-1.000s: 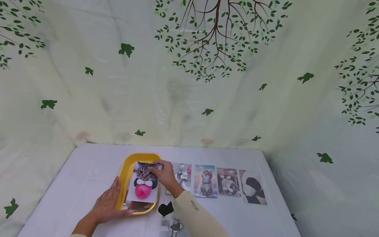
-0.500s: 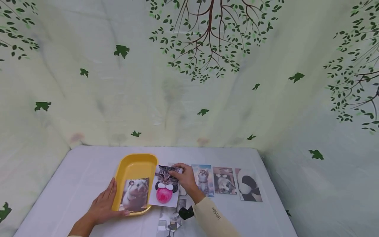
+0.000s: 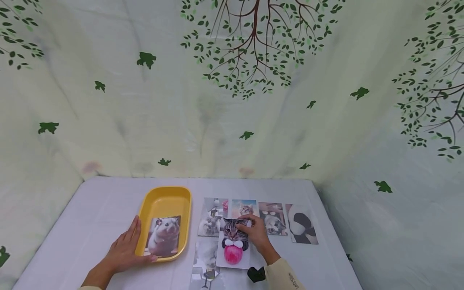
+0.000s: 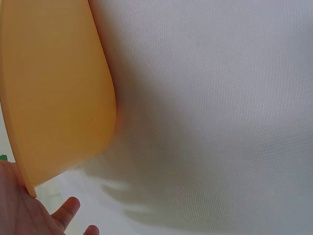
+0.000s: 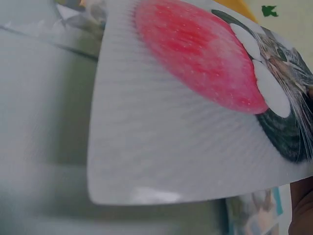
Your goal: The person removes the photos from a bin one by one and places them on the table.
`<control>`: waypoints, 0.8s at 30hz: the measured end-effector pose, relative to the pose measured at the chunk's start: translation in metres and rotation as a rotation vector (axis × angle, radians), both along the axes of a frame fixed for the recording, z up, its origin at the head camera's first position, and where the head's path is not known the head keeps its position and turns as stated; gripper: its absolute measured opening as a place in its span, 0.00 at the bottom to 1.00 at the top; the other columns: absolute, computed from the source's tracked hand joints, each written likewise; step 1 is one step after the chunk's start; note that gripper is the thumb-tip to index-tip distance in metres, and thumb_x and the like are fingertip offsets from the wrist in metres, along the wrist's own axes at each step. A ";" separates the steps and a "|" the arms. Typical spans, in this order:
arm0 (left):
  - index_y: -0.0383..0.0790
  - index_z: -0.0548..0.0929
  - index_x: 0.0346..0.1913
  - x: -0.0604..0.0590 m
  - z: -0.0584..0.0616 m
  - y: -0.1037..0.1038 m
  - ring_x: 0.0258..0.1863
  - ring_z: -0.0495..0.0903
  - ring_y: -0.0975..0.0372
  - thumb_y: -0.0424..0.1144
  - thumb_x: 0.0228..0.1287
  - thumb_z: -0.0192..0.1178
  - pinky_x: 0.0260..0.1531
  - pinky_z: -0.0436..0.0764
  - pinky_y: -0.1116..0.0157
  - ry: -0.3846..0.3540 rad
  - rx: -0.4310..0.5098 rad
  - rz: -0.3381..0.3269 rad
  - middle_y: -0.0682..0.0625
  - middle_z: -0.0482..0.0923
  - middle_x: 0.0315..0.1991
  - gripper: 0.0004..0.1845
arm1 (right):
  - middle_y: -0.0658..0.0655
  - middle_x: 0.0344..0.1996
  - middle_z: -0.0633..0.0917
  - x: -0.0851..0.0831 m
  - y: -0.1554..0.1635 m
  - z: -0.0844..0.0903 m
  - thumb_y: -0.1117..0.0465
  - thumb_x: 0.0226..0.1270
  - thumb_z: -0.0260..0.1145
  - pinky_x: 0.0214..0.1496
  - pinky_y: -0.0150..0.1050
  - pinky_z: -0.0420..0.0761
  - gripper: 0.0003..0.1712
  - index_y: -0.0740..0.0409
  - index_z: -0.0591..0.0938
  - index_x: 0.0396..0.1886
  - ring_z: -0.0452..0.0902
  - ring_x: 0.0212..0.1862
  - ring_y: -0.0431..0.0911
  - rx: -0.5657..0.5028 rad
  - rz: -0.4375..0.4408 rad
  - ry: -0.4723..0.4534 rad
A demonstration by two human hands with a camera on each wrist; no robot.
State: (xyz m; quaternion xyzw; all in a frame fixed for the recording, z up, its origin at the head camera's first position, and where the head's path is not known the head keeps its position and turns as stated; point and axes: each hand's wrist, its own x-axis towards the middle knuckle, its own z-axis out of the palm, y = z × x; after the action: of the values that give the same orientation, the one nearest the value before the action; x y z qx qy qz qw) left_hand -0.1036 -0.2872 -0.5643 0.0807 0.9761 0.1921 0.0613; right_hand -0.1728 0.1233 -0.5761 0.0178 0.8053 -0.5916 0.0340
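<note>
Cat card pinched in R hand grip, top edge; L hand flat, fingers relaxed, against yellow tray.

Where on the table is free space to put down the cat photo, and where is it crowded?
Bare cloth lies left of the yellow tray, beyond the left hand, and behind the photo row toward the curtain. It is crowded where the right hand holds the cat photo over other photos.
</note>
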 end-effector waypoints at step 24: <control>0.28 0.29 0.73 -0.004 -0.005 -0.001 0.61 0.56 0.29 0.70 0.44 0.64 0.52 0.63 0.31 -0.046 -0.010 0.023 0.37 0.24 0.76 0.73 | 0.54 0.40 0.87 0.042 0.032 -0.049 0.63 0.51 0.76 0.54 0.49 0.78 0.13 0.57 0.87 0.38 0.80 0.51 0.54 0.209 -0.052 0.081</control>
State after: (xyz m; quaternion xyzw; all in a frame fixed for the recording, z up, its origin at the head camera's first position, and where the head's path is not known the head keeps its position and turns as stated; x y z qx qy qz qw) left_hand -0.1080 -0.2878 -0.5697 0.0648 0.9763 0.1895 0.0819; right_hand -0.1306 0.1555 -0.6252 0.0180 0.8626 -0.5053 -0.0160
